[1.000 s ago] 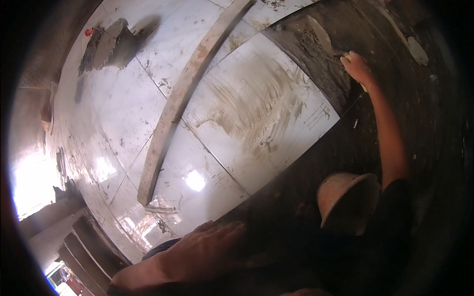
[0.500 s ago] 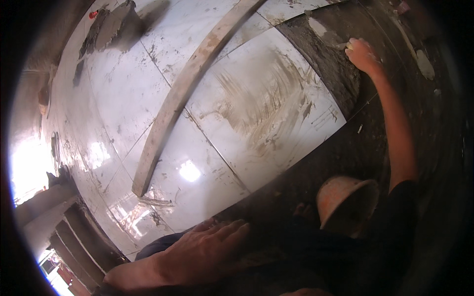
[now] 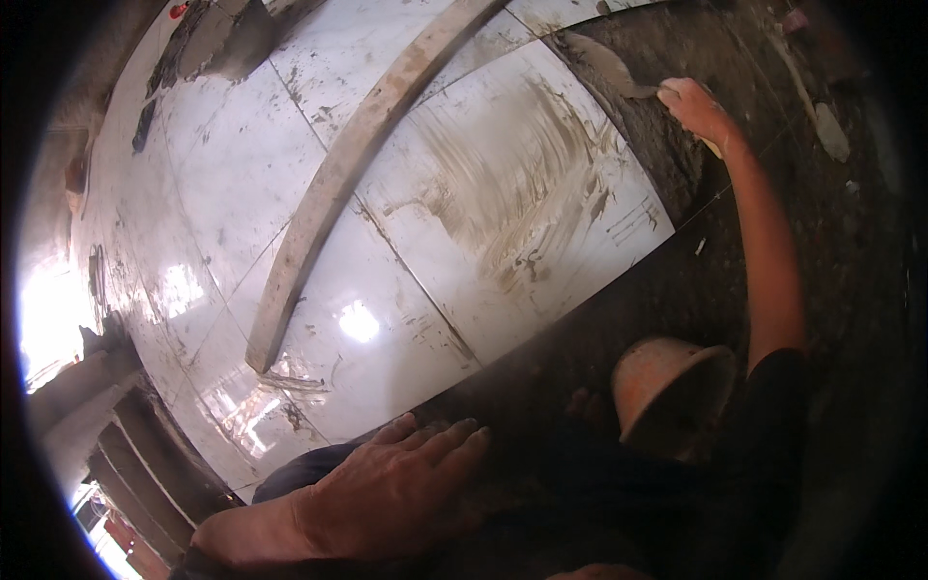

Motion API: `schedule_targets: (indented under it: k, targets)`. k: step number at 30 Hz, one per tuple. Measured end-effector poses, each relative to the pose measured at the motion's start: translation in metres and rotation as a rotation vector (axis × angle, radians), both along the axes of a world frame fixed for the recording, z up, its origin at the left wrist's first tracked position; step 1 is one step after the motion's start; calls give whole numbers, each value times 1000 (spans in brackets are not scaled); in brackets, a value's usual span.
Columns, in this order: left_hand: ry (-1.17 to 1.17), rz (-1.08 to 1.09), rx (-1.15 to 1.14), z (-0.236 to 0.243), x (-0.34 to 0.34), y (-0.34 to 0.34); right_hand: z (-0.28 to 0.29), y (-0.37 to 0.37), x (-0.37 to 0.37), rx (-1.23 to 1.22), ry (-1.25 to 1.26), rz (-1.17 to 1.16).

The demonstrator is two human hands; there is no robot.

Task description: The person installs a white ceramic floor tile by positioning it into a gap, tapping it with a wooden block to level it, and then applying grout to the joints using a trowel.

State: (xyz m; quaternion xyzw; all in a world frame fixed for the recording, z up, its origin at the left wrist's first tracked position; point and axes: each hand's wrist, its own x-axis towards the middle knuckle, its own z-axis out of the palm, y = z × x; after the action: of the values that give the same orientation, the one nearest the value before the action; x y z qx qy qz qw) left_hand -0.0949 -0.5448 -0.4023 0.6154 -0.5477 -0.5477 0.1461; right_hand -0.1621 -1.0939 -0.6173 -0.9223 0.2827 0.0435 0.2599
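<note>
At the upper right, my right hand (image 3: 696, 109) is closed round the handle of a trowel (image 3: 607, 66). The pointed blade lies over a strip of grey wet mortar (image 3: 667, 145), along the far right edge of a white floor tile (image 3: 522, 193) smeared with mud-coloured streaks. The butt of the handle shows pale below my palm. My left hand (image 3: 396, 474) rests palm down on my dark-clothed leg at the lower middle, its fingers stretched out and holding nothing.
A long wooden batten (image 3: 338, 174) lies across the tiles. Close to my right arm, an orange-stained bucket (image 3: 667, 391) is tipped on its side. A mortar heap (image 3: 227, 43) sits at the far left. Dark bare ground (image 3: 773, 213) runs along the right.
My right hand has shifted a little left with the trowel, and the blade now lies further left over the mortar. The left hand stays on my leg; the whole view has shifted slightly.
</note>
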Motion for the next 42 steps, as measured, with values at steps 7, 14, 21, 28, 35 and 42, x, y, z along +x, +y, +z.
schedule_targets:
  k: [7,14,21,28,35,42]
  targets:
    - [-7,-55,53,4,-3,11,12,41,-18,220,-73,-133]
    - [10,-17,13,3,-5,8,-9,10,-63,77,-66,-311]
    - [25,-48,96,1,-9,-1,-1,20,-54,-498,23,26]
    - [-48,-6,18,3,-7,-11,-53,-83,-83,-631,283,-216]
    - [7,64,-67,3,-7,7,47,-59,-76,-54,652,-336]
    - [21,38,85,-1,1,11,12,32,-148,-454,469,-224]
